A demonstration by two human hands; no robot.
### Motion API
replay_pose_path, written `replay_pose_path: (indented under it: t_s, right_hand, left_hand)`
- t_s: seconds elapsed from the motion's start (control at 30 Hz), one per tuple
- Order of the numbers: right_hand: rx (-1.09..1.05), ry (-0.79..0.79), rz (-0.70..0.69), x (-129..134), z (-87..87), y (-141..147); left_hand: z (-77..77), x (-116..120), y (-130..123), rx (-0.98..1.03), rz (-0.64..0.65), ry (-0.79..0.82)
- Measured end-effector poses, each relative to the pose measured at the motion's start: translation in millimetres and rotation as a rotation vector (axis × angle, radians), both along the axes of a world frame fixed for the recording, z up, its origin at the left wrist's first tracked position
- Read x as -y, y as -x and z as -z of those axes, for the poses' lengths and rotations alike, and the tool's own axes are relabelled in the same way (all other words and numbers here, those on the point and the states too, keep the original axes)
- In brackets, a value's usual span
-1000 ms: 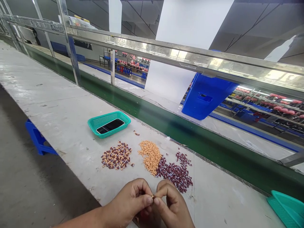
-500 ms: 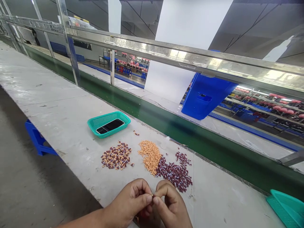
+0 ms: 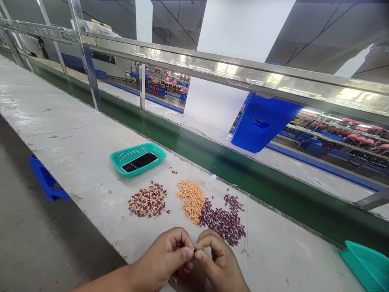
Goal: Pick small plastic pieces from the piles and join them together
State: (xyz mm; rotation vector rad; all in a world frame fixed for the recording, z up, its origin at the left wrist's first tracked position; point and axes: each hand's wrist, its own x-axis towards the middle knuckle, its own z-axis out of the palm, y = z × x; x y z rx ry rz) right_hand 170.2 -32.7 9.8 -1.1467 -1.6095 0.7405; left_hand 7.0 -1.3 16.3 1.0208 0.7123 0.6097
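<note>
My left hand [image 3: 168,256] and my right hand [image 3: 217,259] meet fingertip to fingertip at the near edge of the table. Both are closed in a pinch on tiny pieces between them, mostly hidden by the fingers; a speck of orange and dark colour shows. Just beyond lie three piles: small orange pieces [image 3: 191,198] in the middle, dark maroon pieces [image 3: 223,221] to the right, touching the orange ones, and mixed pieces with both orange and maroon [image 3: 148,200] to the left.
A green basket [image 3: 114,160] holding a phone [image 3: 142,161] stands behind the mixed pile. Another green basket [image 3: 364,261] sits at the right edge. Beyond the table [image 3: 75,154] runs a green belt [image 3: 194,148], with a blue bin [image 3: 258,125] and a metal rail [image 3: 194,61] past it.
The view has shifted very slightly. Both hands stay pinched together in nearly the same place, and the piles look the same.
</note>
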Motion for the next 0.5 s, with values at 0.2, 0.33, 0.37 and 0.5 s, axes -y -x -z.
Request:
replay_pose_path:
  t_s: [0.2,0.33,0.37,0.5]
  right_hand:
    - [0.302,0.054,0.394,-14.8,1.6,-56.9]
    - [0.716,0.105,0.334,-22.7,5.6,-72.1]
    - [0.794,0.140,0.305,-23.6,6.5,-70.7]
    - [0.968,0.193,0.317,-24.7,8.0,-59.7]
  left_hand:
    - [-0.6,-41.4,25.9,-0.458,-0.021,-0.667]
    - [-4.6,-72.7,56.8,-0.922,-0.018,-1.074]
    - [-4.9,-78.0,63.0,-1.002,-0.013,-1.136]
    - [-3.8,-87.1,71.3,-1.142,0.012,-1.272]
